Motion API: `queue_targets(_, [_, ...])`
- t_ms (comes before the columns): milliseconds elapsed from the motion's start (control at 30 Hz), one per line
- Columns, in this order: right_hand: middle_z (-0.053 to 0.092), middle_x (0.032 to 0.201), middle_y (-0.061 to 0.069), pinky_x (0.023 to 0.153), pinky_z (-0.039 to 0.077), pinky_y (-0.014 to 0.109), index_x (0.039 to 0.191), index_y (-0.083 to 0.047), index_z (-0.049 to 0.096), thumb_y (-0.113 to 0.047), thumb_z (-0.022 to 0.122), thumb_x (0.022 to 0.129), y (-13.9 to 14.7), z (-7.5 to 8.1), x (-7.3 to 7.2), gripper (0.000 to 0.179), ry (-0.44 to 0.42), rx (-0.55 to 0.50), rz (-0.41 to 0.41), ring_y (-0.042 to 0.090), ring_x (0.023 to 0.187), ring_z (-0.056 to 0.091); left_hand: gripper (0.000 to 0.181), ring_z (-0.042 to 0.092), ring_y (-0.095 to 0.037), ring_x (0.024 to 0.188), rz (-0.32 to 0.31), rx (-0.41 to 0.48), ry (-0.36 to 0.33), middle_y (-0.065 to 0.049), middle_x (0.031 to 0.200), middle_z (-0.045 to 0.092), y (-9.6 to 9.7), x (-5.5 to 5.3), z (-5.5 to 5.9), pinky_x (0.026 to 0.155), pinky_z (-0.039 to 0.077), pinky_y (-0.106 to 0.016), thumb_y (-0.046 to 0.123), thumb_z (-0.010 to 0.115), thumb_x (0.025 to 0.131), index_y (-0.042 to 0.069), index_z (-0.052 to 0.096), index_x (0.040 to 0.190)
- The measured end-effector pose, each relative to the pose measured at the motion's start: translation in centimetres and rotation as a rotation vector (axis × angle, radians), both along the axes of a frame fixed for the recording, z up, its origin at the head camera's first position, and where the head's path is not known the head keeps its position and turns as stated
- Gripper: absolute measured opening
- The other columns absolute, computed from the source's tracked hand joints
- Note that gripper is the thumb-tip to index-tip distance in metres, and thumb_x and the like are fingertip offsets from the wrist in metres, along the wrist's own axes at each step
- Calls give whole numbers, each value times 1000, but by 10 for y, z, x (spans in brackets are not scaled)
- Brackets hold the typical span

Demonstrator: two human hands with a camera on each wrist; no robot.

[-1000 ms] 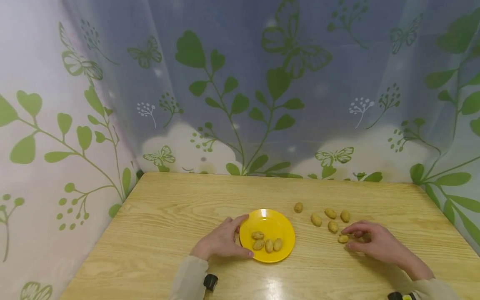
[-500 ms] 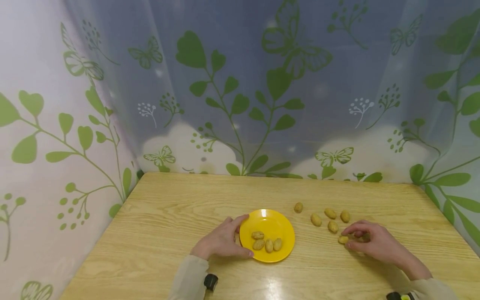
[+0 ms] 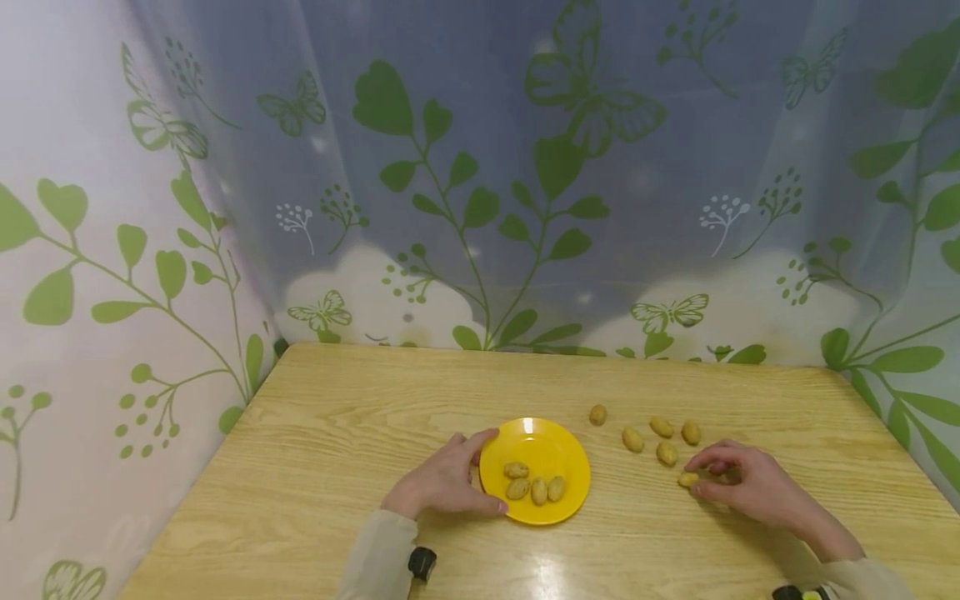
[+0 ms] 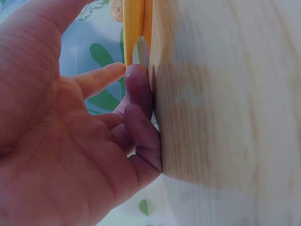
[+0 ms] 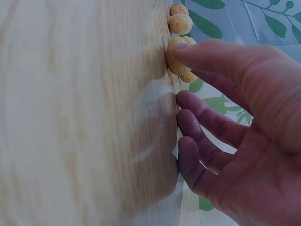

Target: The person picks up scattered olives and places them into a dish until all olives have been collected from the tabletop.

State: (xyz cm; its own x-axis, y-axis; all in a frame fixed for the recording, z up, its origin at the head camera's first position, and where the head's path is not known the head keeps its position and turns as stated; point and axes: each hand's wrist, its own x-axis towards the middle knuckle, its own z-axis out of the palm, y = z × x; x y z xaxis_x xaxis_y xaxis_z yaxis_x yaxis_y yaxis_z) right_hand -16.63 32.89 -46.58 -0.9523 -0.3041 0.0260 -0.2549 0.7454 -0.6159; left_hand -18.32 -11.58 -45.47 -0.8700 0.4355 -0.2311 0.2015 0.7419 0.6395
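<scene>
The yellow plate [image 3: 555, 433] carries several small tan ovals [image 3: 538, 491], rough-skinned like walnuts. My left hand [image 3: 448, 481] holds its left edge, thumb on the near rim and a finger at the far rim. In the left wrist view, the left hand [image 4: 80, 136] has its other fingers curled low beside the plate [image 4: 128, 33], against the table. My right hand [image 3: 757, 486] pinches one tan oval [image 3: 686, 480] between thumb and forefinger, at table level. The right wrist view has the thumb of the right hand [image 5: 249, 113] against a tan oval [image 5: 175, 59]; the forefinger is mostly hidden.
More tan ovals lie loose on the wooden table [image 3: 360, 400]: one [image 3: 597, 415] near the plate, several others [image 3: 661, 427] just beyond my right hand. A curtain [image 3: 480, 233] printed with leaves and butterflies hangs along the back and sides.
My right thumb and forefinger have closed in on the nearest tan oval, which they now partly cover. The left hand and the plate stay in place.
</scene>
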Motion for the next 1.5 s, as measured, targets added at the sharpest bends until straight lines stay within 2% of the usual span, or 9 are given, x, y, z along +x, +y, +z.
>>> queue_targets(400, [68, 104, 0, 68, 48, 24, 105, -17, 74, -22, 81, 88, -2, 1, 5, 20, -26, -53, -67, -3, 87, 57, 108, 52, -16, 98, 5, 3, -7, -4, 116, 53, 0, 1, 0, 86, 49, -39, 49, 88, 71, 22, 33, 160])
queue_targets(700, [73, 108, 6, 71, 56, 25, 111, -10, 72, -15, 76, 91, -7, 2, 5, 21, -36, -147, -33, -4, 88, 64, 106, 52, -15, 99, -1, 3, -5, -3, 116, 53, 0, 1, 0, 86, 48, -38, 49, 88, 72, 22, 34, 160])
queue_targets(900, [73, 105, 7, 70, 56, 24, 108, -8, 72, -12, 79, 89, -15, 3, 6, 20, -1, -172, -46, -4, 86, 64, 106, 51, -15, 94, 1, 13, -16, -3, 114, 53, 0, 1, 0, 80, 47, -35, 47, 88, 73, 22, 34, 160])
queue_targets(1200, [74, 104, 13, 65, 57, 25, 107, -5, 72, -6, 80, 86, -28, 4, 7, 22, 37, -229, -39, -5, 85, 65, 106, 51, -16, 93, 2, 10, -12, -3, 114, 52, 0, 1, 1, 80, 46, -35, 47, 88, 73, 22, 34, 160])
queue_targets(1333, [73, 104, 14, 66, 57, 25, 107, -4, 72, -6, 80, 86, -35, 4, 5, 22, 31, -246, -23, -5, 85, 65, 106, 51, -15, 93, 2, 6, -4, -3, 114, 53, 0, 1, 1, 79, 47, -34, 48, 88, 73, 22, 34, 160])
queue_targets(1500, [74, 102, 12, 69, 58, 24, 104, -7, 73, -6, 81, 85, -43, 1, 1, 21, 84, -252, 6, -3, 85, 66, 106, 51, -16, 93, 3, 9, -6, -4, 115, 53, 0, 2, 3, 80, 47, -35, 47, 88, 72, 22, 34, 160])
